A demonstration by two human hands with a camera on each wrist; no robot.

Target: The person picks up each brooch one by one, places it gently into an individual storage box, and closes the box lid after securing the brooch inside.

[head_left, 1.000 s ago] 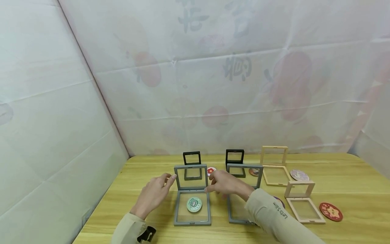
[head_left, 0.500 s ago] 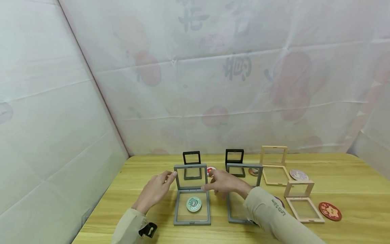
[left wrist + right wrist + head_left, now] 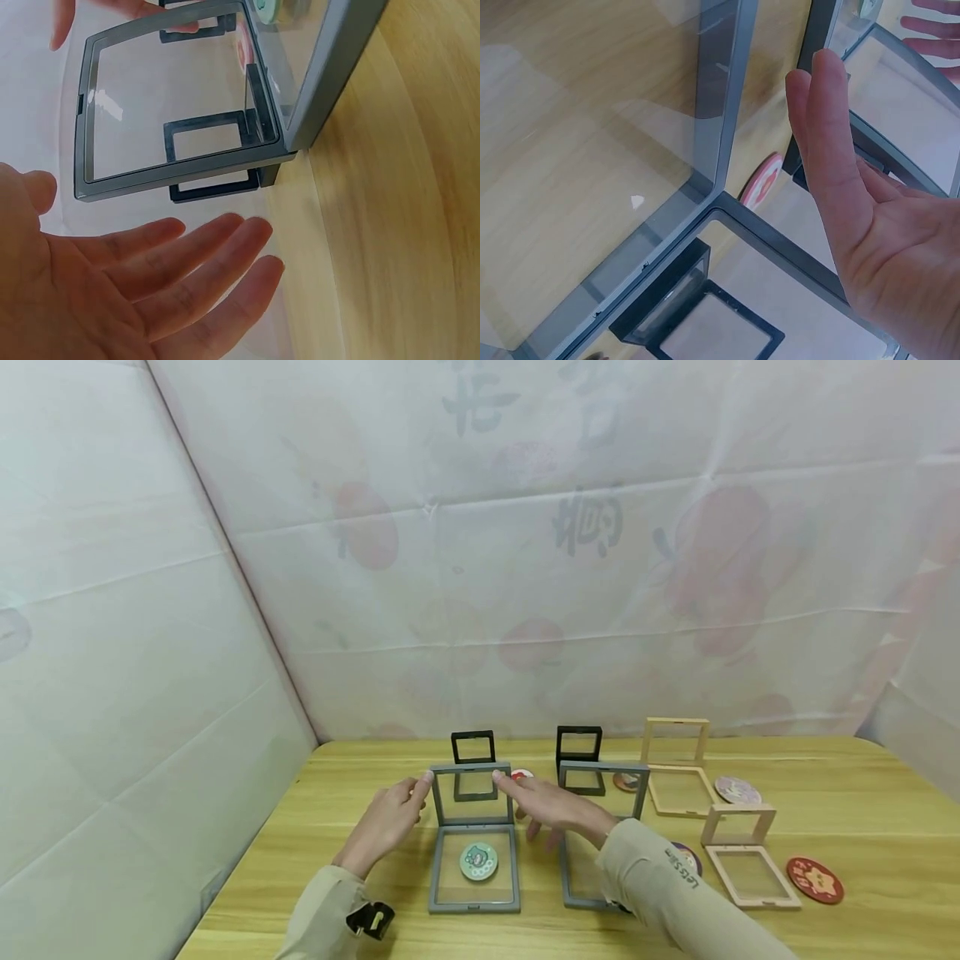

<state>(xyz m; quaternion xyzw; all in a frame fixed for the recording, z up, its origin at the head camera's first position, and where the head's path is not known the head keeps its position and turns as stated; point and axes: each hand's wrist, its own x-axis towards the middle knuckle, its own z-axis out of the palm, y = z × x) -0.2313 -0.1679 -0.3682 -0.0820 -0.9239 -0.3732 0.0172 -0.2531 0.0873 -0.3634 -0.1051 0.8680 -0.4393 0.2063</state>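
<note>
A grey hinged display frame stands unfolded on the table, its lid upright and its base flat. On the clear film of the base lies a round green badge with a cartoon figure. My left hand is beside the lid's left edge, and in the left wrist view its palm and fingers are loosely extended, apart from the frame. At the lid's upper right corner is my right hand, thumb by the corner; contact cannot be made out. In the right wrist view, the right hand's fingers look straight.
A second grey frame stands unfolded on the right, partly behind my right forearm. Behind are two small black frames. Farther right are a yellow frame, a beige frame, a purple badge and a red badge.
My right thumb has risen from near the hinge to the lid's upper right corner. My left hand has shifted slightly up toward the upper left corner. Frame and green badge stay put.
</note>
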